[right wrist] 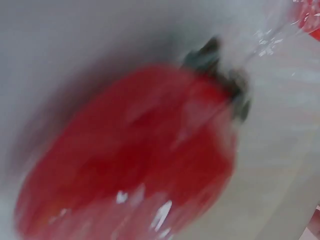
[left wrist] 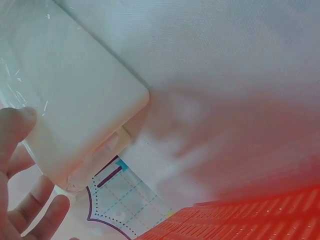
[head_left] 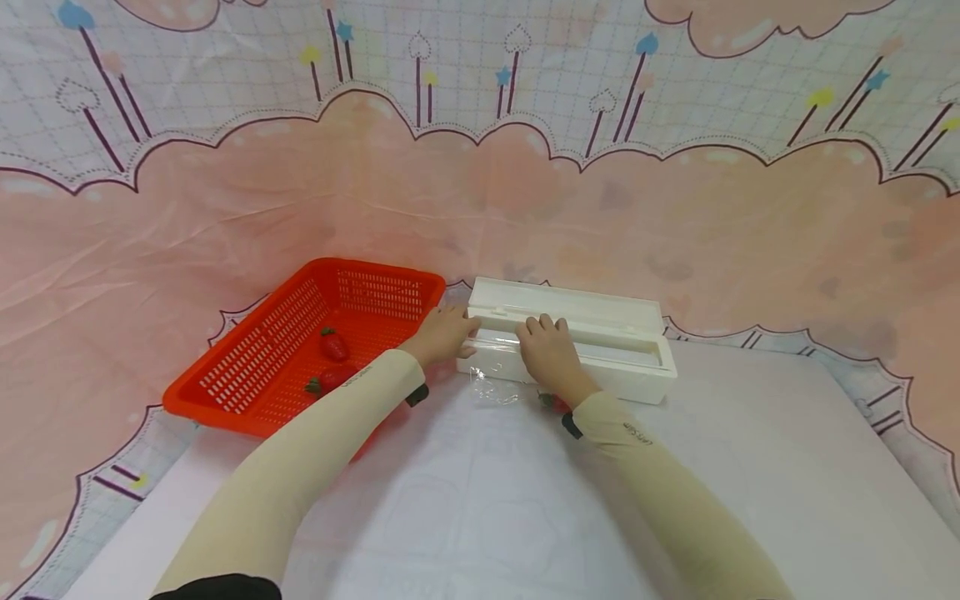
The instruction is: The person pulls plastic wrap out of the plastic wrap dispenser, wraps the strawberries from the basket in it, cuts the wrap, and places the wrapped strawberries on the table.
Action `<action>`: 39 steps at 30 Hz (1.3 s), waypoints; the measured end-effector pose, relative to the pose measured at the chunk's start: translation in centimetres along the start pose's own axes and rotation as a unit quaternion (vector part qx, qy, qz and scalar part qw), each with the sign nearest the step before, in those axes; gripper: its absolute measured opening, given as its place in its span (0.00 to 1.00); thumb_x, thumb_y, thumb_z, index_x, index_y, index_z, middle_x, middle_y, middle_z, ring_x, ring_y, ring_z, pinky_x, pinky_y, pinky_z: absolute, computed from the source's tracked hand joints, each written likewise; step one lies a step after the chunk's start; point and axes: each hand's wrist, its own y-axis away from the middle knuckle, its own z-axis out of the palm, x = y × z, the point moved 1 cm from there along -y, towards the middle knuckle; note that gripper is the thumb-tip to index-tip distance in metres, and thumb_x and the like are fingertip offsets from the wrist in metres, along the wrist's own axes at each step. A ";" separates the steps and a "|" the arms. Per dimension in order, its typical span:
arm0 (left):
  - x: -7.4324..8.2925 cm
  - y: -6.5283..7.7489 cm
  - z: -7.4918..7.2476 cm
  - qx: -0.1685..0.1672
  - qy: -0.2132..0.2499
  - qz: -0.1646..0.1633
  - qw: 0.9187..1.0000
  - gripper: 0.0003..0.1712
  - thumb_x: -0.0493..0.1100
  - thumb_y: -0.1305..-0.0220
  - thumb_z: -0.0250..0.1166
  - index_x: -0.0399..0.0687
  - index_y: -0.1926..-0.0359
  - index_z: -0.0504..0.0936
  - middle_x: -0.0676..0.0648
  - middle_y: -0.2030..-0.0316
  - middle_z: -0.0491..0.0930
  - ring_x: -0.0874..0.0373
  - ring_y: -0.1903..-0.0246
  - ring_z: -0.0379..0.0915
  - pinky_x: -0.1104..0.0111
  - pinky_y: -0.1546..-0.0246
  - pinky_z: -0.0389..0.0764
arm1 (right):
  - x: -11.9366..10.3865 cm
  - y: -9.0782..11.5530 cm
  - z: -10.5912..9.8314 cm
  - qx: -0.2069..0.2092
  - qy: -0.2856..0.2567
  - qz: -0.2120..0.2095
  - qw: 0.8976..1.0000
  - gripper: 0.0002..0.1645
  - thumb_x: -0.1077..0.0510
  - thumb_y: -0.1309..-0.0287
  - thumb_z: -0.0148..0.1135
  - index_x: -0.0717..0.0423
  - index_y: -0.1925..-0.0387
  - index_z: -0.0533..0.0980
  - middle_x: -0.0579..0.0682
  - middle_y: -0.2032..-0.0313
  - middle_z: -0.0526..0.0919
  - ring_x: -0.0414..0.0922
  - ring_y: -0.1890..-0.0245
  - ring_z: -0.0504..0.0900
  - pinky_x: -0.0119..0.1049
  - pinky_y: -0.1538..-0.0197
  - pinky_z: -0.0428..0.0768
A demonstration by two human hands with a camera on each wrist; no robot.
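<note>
A white cling film box (head_left: 630,382) lies across the table with its lid (head_left: 570,304) raised. Clear cling film (head_left: 497,385) hangs wrinkled over the front, between both hands. At the box's left end my left hand (head_left: 444,335) pinches the film, thumb in front and other fingers spread apart in the left wrist view. My right hand (head_left: 551,354) reaches over the front wall, fingers bent at the film by the box opening. Under the right wrist lies a red strawberry (right wrist: 130,155) with a green stem, large and blurred in the right wrist view.
An orange-red plastic basket (head_left: 225,392) stands left of the box, close to the left forearm. Two strawberries (head_left: 333,344) lie inside it. A white sheet (head_left: 480,517) covers the table, and a patterned pink cloth (head_left: 675,225) hangs behind.
</note>
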 end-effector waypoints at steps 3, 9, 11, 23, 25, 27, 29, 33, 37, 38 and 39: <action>-0.1 0.0 0.1 -0.004 -0.003 0.002 1.000 0.13 0.50 0.41 0.64 0.50 0.60 0.74 0.44 0.59 0.72 0.49 0.53 0.67 0.57 0.51 0.70 | 0.8 0.5 0.0 0.003 -0.007 -0.009 1.000 0.05 0.62 0.42 0.55 0.59 0.72 0.70 0.53 0.73 0.75 0.51 0.70 0.73 0.43 0.67 0.70; -0.2 0.0 0.4 0.003 -0.006 0.005 1.000 0.12 0.49 0.40 0.64 0.50 0.60 0.74 0.44 0.59 0.72 0.49 0.53 0.67 0.57 0.51 0.70 | 2.3 1.6 -0.3 -0.017 -0.024 -0.016 0.999 0.05 0.61 0.41 0.54 0.59 0.71 0.70 0.53 0.73 0.74 0.51 0.69 0.72 0.44 0.63 0.70; -0.2 -0.1 0.4 0.005 -0.003 0.006 1.000 0.12 0.49 0.41 0.64 0.50 0.60 0.74 0.44 0.59 0.72 0.49 0.53 0.68 0.57 0.52 0.70 | 2.8 2.0 -0.6 -0.010 -0.029 -0.020 0.999 0.05 0.60 0.42 0.56 0.59 0.71 0.70 0.52 0.73 0.74 0.51 0.69 0.72 0.44 0.63 0.70; -0.2 -0.2 0.6 -0.014 0.021 -0.014 1.000 0.14 0.49 0.40 0.64 0.52 0.55 0.74 0.45 0.55 0.72 0.51 0.51 0.66 0.58 0.48 0.68 | 5.2 4.5 -1.5 0.016 -0.024 -0.043 0.999 0.05 0.61 0.47 0.61 0.58 0.71 0.73 0.53 0.72 0.76 0.51 0.69 0.74 0.48 0.61 0.75; -0.2 -0.2 0.6 -0.016 0.024 -0.016 0.999 0.15 0.49 0.41 0.64 0.53 0.55 0.74 0.45 0.55 0.72 0.51 0.52 0.66 0.58 0.47 0.68 | 5.9 5.2 -1.6 0.014 -0.024 -0.038 0.999 0.05 0.61 0.47 0.61 0.59 0.71 0.72 0.53 0.72 0.75 0.52 0.69 0.74 0.48 0.61 0.75; -0.2 -0.1 0.6 -0.018 0.032 -0.017 0.999 0.15 0.49 0.41 0.65 0.53 0.54 0.74 0.46 0.55 0.72 0.51 0.52 0.65 0.58 0.48 0.68 | 6.8 6.0 -1.5 0.018 -0.024 -0.033 0.999 0.06 0.61 0.48 0.61 0.59 0.71 0.72 0.53 0.73 0.74 0.52 0.70 0.74 0.48 0.62 0.75; -0.3 -0.1 0.6 -0.018 0.034 -0.017 0.999 0.16 0.49 0.41 0.65 0.53 0.54 0.74 0.46 0.56 0.71 0.52 0.52 0.65 0.58 0.48 0.68 | 7.6 6.8 -1.6 0.030 -0.028 -0.031 0.999 0.07 0.61 0.49 0.61 0.59 0.72 0.71 0.53 0.74 0.73 0.52 0.70 0.74 0.49 0.63 0.75; -0.5 -0.1 0.7 -0.018 0.038 -0.019 0.999 0.16 0.50 0.41 0.65 0.54 0.54 0.74 0.46 0.56 0.71 0.52 0.52 0.65 0.58 0.48 0.69 | 8.9 8.1 -1.7 0.058 -0.034 -0.043 0.997 0.07 0.62 0.50 0.61 0.59 0.72 0.70 0.54 0.74 0.72 0.53 0.72 0.73 0.50 0.65 0.75; -0.4 -0.2 0.7 -0.021 0.038 -0.019 0.999 0.15 0.50 0.41 0.65 0.54 0.55 0.75 0.46 0.56 0.71 0.52 0.53 0.65 0.58 0.48 0.69 | 9.7 8.8 -1.8 0.069 -0.035 -0.055 0.996 0.06 0.61 0.50 0.59 0.59 0.71 0.70 0.55 0.72 0.73 0.53 0.71 0.73 0.51 0.65 0.74; -0.4 -0.2 0.6 -0.021 0.035 -0.019 0.999 0.14 0.50 0.41 0.65 0.54 0.56 0.75 0.46 0.57 0.70 0.52 0.53 0.65 0.59 0.49 0.69 | 9.8 9.0 -1.8 0.068 -0.035 -0.055 0.996 0.06 0.61 0.50 0.58 0.59 0.71 0.70 0.55 0.72 0.74 0.53 0.71 0.74 0.50 0.65 0.74; -0.3 -0.2 0.6 -0.022 0.036 -0.019 0.999 0.14 0.50 0.41 0.65 0.54 0.56 0.75 0.46 0.57 0.71 0.52 0.53 0.65 0.59 0.48 0.69 | 9.9 9.1 -1.9 0.066 -0.037 -0.054 0.996 0.06 0.61 0.50 0.58 0.59 0.71 0.71 0.55 0.71 0.74 0.53 0.70 0.74 0.51 0.65 0.74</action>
